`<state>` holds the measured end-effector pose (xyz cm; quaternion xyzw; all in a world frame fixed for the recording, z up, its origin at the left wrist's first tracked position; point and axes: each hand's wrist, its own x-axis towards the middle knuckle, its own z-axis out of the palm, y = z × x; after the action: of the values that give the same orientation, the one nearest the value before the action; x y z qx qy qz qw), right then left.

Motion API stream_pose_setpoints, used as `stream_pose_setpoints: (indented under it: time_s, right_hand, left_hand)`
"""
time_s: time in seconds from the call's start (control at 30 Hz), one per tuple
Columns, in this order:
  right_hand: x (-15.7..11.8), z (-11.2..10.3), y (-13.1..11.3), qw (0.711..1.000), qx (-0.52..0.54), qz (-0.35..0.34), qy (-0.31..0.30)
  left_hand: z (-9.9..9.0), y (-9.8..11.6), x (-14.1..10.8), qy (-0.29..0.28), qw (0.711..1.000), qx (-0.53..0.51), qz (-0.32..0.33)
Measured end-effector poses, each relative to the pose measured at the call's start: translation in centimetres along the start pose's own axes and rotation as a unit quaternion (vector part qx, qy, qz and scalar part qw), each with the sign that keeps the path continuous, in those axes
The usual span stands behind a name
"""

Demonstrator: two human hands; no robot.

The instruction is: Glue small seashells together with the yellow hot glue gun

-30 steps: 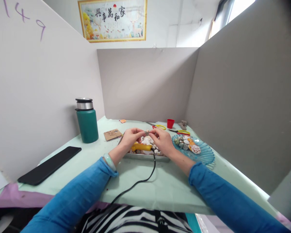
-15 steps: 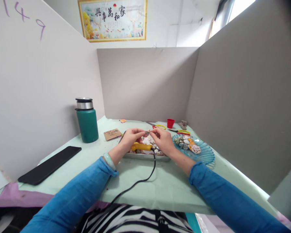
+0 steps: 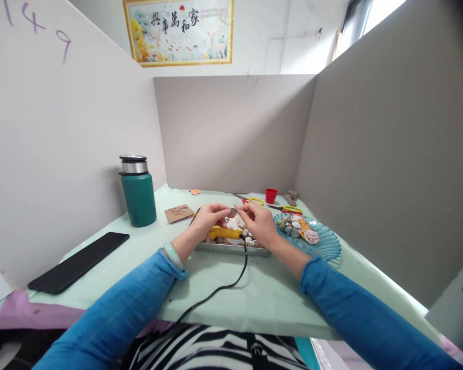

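My left hand (image 3: 212, 218) and my right hand (image 3: 259, 222) meet fingertip to fingertip above a metal tray (image 3: 231, 248). Both pinch a small dark grey piece (image 3: 234, 211), too small to name for sure. Below them, a yellow-bodied tool (image 3: 226, 233) with a black cord (image 3: 216, 291) lies across the tray. Small shells (image 3: 237, 222) fill the tray, partly hidden by my hands. A blue glass plate (image 3: 329, 246) with several larger shells and orange pieces stands close to my right wrist.
A green bottle (image 3: 139, 200) and a black flat case (image 3: 81, 261) are on the left. A brown card (image 3: 179, 213) lies nearby. Behind my hands are two pairs of yellow-handled scissors (image 3: 292, 209), a red cup (image 3: 271, 196) and an orange piece (image 3: 195, 192). Grey partitions (image 3: 235, 133) enclose the table.
The small dark piece has turned slightly between my fingertips and shows more of itself. My hands and the other things stay in nearly the same places.
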<state>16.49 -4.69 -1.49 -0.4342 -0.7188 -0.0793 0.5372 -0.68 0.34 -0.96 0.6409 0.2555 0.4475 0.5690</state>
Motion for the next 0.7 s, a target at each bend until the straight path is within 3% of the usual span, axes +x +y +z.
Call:
stream_pose_setpoints:
  time_s: [0.47, 0.57, 0.7]
  right_hand:
    - [0.1, -0.1, 0.0, 1.0, -0.001, 0.006, -0.013]
    - [0.0, -0.1, 0.2, 0.997, -0.027, 0.025, -0.062]
    - [0.0, 0.0, 0.2, 0.977, -0.051, 0.048, -0.202]
  left_hand:
    - [0.1, 0.3, 0.0, 0.016, 1.0, 0.008, 0.009]
    - [0.0, 0.6, 0.0, 0.05, 0.998, 0.011, 0.024]
    - [-0.1, 1.2, 0.0, 0.106, 0.994, 0.021, 0.028]
